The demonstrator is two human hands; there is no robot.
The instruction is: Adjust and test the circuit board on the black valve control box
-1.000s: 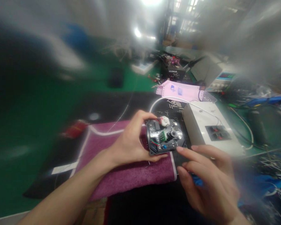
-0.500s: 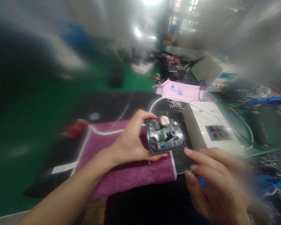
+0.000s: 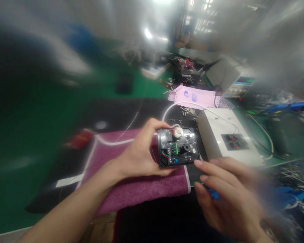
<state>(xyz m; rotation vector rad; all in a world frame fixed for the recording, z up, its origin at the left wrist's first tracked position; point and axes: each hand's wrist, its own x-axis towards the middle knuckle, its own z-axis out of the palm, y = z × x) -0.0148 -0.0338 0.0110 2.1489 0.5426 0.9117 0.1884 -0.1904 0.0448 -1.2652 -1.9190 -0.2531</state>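
Green tabletop lies cluttered and blurred. Left hand grips the black circuit module over a purple towel; right hand, fingers loosely spread, touches its lower corner. Wiring looks fitted; the module sits uncovered beside a white box.

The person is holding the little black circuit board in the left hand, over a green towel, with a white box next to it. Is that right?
Not quite: the towel is purple, not green, as the head view shows. The rest holds: the left hand holds the little black circuit board over it, and the white box sits beside it.
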